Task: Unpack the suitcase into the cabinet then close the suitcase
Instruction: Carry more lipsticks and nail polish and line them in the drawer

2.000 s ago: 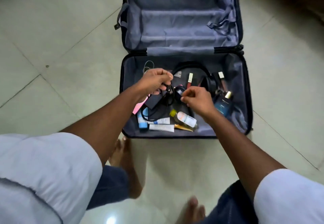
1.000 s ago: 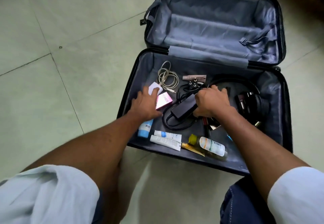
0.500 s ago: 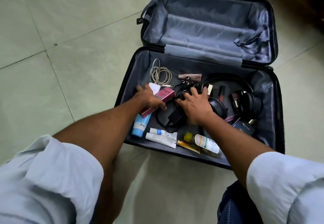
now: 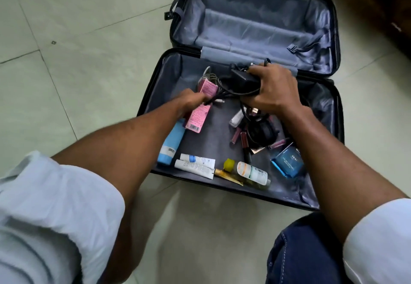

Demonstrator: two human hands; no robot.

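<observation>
A black suitcase [image 4: 153,79] lies open on the floor, its grey-lined lid [image 4: 255,21] folded back and bare. My right hand [image 4: 270,90] grips a black charger brick [image 4: 243,77] with its tangled black cable lifted above the lower half. My left hand [image 4: 191,101] holds pink boxes [image 4: 199,115] together with a loop of cable. Loose in the lower half lie a light blue tube [image 4: 170,148], two white tubes [image 4: 195,164], a yellow-capped bottle [image 4: 250,173], a blue perfume box [image 4: 288,161], several lipsticks [image 4: 240,136] and black headphones [image 4: 261,131].
Pale green floor tiles [image 4: 77,39] surround the suitcase. Dark wooden furniture [image 4: 389,5] stands at the top right corner. My knee in blue jeans [image 4: 300,252] is close to the suitcase's near edge.
My right hand has closed round the charger and lifted it with its cable toward the hinge. My left hand has picked up the pink boxes and cable. The headphones are uncovered.
</observation>
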